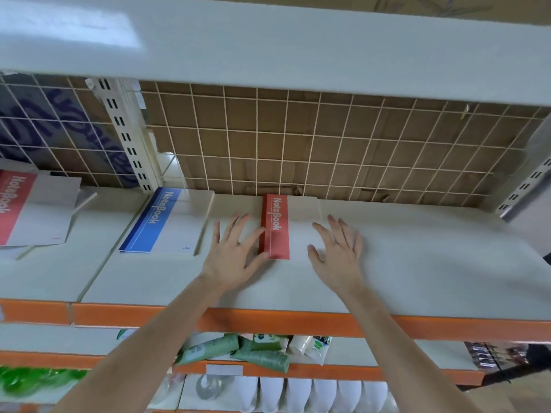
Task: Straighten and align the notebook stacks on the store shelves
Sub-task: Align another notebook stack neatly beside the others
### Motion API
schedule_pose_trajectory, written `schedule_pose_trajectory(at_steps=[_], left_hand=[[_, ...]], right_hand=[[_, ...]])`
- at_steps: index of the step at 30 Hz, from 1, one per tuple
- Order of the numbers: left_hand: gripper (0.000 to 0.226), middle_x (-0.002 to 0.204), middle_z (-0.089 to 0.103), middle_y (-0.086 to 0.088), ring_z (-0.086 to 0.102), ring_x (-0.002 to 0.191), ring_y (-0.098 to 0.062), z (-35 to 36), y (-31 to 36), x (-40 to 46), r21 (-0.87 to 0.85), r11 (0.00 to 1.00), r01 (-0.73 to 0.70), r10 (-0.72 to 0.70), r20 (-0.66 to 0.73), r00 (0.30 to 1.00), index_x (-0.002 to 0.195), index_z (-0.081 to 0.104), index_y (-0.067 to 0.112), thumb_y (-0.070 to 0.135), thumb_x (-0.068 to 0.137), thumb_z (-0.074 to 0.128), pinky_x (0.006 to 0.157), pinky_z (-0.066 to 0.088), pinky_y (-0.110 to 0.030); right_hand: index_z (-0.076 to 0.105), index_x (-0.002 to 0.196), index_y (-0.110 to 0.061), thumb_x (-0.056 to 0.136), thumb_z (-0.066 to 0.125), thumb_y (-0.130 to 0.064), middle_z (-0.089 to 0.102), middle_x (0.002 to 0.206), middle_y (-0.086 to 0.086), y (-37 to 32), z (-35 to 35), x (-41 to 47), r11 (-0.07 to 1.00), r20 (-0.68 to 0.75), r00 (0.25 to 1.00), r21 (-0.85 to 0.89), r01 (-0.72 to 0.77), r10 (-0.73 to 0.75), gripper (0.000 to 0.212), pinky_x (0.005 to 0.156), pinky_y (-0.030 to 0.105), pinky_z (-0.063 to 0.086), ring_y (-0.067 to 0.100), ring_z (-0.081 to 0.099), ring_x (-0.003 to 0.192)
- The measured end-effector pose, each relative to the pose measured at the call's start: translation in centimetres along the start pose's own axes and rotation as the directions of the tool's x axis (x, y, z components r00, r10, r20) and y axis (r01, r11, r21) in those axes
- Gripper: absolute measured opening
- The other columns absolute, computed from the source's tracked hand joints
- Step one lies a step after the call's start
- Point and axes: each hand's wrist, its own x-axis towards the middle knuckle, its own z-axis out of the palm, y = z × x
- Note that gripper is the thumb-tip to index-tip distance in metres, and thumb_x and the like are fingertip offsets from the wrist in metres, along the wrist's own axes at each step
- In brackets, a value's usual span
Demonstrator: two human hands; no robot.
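A stack of notebooks with a red spine band [275, 226] lies in the middle of the cream shelf [417, 263], close to the wire grid back. My left hand [234, 251] rests flat with fingers spread against the stack's left edge. Over the pale cover on the stack's right side, my right hand [338, 248] lies flat with fingers apart. A blue-banded notebook stack [161, 222] sits to the left, slightly skewed. Farther left a red-banded stack [32, 207] lies fanned and crooked.
A wire grid [328, 144] with brown cardboard behind closes the shelf's back. An upper shelf [268, 49] overhangs. The shelf front has an orange edge [268, 320]. Below it lie green tubes [235, 350] and white packs [298, 391].
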Motion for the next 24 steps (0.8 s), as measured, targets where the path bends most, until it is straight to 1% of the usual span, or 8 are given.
schedule_pose_trajectory(at_steps=[4, 7, 10, 13, 16, 18, 20, 24], left_hand=[[0.075, 0.15, 0.032, -0.011, 0.02, 0.142, -0.03, -2.5, -2.9, -1.6, 0.082, 0.997, -0.017, 0.02, -0.036, 0.999, 0.139, 0.044, 0.023, 0.063, 0.085, 0.011, 0.112, 0.008, -0.056], [0.068, 0.144, 0.041, -0.016, 0.032, 0.137, -0.035, -4.0, -6.0, -3.7, 0.13, 0.991, -0.003, 0.008, -0.044, 0.999, 0.132, 0.053, 0.018, 0.059, 0.088, 0.022, 0.11, 0.011, -0.06], [0.076, 0.143, 0.042, -0.018, 0.037, 0.133, -0.037, -5.4, -9.8, -6.6, 0.162, 0.985, 0.059, -0.05, -0.058, 0.997, 0.129, 0.056, 0.015, 0.063, 0.09, 0.012, 0.107, 0.016, -0.063], [0.078, 0.139, 0.047, -0.019, 0.044, 0.129, -0.039, -6.9, -14.4, -9.4, 0.238, 0.964, 0.122, -0.105, -0.083, 0.991, 0.128, 0.058, 0.012, 0.062, 0.091, 0.01, 0.103, 0.023, -0.065], [0.064, 0.141, 0.044, -0.017, 0.041, 0.131, -0.036, -7.8, -20.0, -12.4, 0.321, 0.93, 0.178, -0.168, -0.057, 0.984, 0.129, 0.057, 0.014, 0.055, 0.088, 0.029, 0.106, 0.02, -0.063], [0.058, 0.149, 0.034, -0.013, 0.03, 0.139, -0.033, -7.9, -24.2, -14.4, 0.379, 0.898, 0.223, -0.225, -0.04, 0.974, 0.138, 0.048, 0.019, 0.052, 0.091, 0.042, 0.111, 0.01, -0.059], [0.063, 0.154, 0.025, -0.01, 0.021, 0.142, -0.03, -8.2, -28.0, -16.0, 0.383, 0.878, 0.289, -0.303, -0.023, 0.953, 0.144, 0.038, 0.022, 0.052, 0.09, 0.049, 0.113, 0.001, -0.057], [0.07, 0.158, 0.011, -0.008, 0.01, 0.145, -0.027, -8.3, -34.0, -17.5, 0.459, 0.832, 0.31, -0.351, 0.004, 0.936, 0.15, 0.019, 0.027, 0.06, 0.091, 0.037, 0.113, -0.005, -0.055]], right_hand=[[0.041, 0.142, -0.026, 0.092, 0.052, -0.036, 0.025, 0.155, 0.001, -3.3, 0.3, 0.8, 0.992, 0.036, 0.991, -0.022, 0.128, -0.127, 0.053, 0.115, 0.045, -0.005, 0.022, 0.013, 0.145], [0.038, 0.143, -0.025, 0.093, 0.047, -0.037, 0.024, 0.155, 0.001, -6.7, 0.9, 1.1, 0.975, 0.071, 0.973, -0.025, 0.221, -0.219, 0.052, 0.113, 0.041, -0.012, 0.021, 0.011, 0.145], [0.032, 0.146, -0.025, 0.096, 0.042, -0.041, 0.018, 0.157, -0.001, -10.3, 1.5, 0.8, 0.962, 0.114, 0.956, -0.001, 0.272, -0.27, 0.054, 0.109, 0.033, -0.017, 0.02, 0.007, 0.146], [0.024, 0.148, -0.024, 0.096, 0.041, -0.04, 0.01, 0.159, -0.006, -13.8, 2.1, 0.6, 0.935, 0.132, 0.926, 0.018, 0.353, -0.352, 0.057, 0.11, 0.035, -0.02, 0.016, 0.001, 0.146], [0.02, 0.15, -0.025, 0.097, 0.041, -0.039, 0.007, 0.159, -0.008, -18.0, 2.9, 1.0, 0.92, 0.143, 0.909, 0.067, 0.386, -0.392, 0.059, 0.111, 0.039, -0.012, 0.014, -0.001, 0.146], [0.018, 0.15, -0.026, 0.097, 0.04, -0.04, 0.005, 0.159, -0.009, -21.5, 3.9, 1.3, 0.915, 0.145, 0.903, 0.091, 0.394, -0.404, 0.06, 0.111, 0.04, -0.007, 0.013, -0.002, 0.146], [0.016, 0.151, -0.027, 0.097, 0.039, -0.041, 0.005, 0.159, -0.007, -25.5, 5.0, 1.3, 0.908, 0.16, 0.895, 0.123, 0.401, -0.417, 0.06, 0.111, 0.041, -0.006, 0.013, -0.004, 0.146], [0.011, 0.152, -0.026, 0.097, 0.039, -0.045, 0.003, 0.16, -0.005, -33.9, 8.1, 0.9, 0.876, 0.204, 0.853, 0.16, 0.455, -0.481, 0.065, 0.111, 0.044, -0.017, 0.016, -0.006, 0.146]])
